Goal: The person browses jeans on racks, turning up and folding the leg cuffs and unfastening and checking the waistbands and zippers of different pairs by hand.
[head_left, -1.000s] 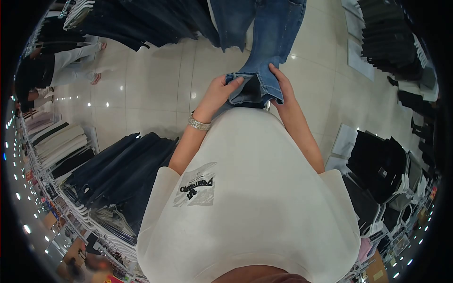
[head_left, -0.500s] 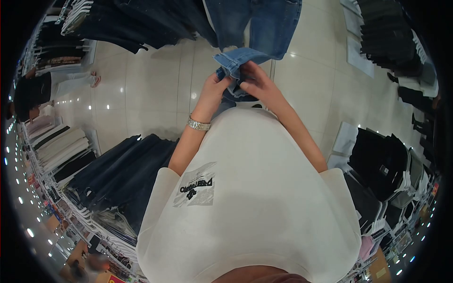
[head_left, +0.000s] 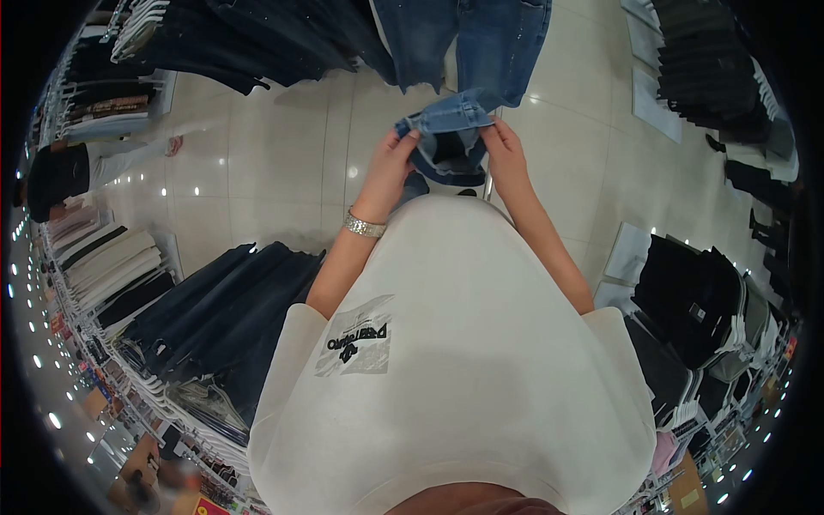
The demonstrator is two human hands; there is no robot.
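Note:
In front of my body I hold a pair of blue jeans [head_left: 455,118] by the waistband, which is spread into an open loop with a dark patch inside. My left hand [head_left: 396,154], with a metal watch [head_left: 364,225] on its wrist, pinches the left end of the waistband. At the right end, my right hand [head_left: 504,148] grips the band between thumb and fingers. Below the loop, part of a denim leg shows near my shirt; the rest of the jeans is hidden.
Hanging blue jeans [head_left: 502,51] and dark jeans [head_left: 283,39] line the far side. More dark jeans [head_left: 227,300] hang at the left, black trousers [head_left: 691,287] at the right. A person [head_left: 64,180] stands at the far left on the tiled floor [head_left: 275,154].
My right hand has moved right from the middle of the jeans to the waistband's right end. The bunched waistband is now stretched open between both hands.

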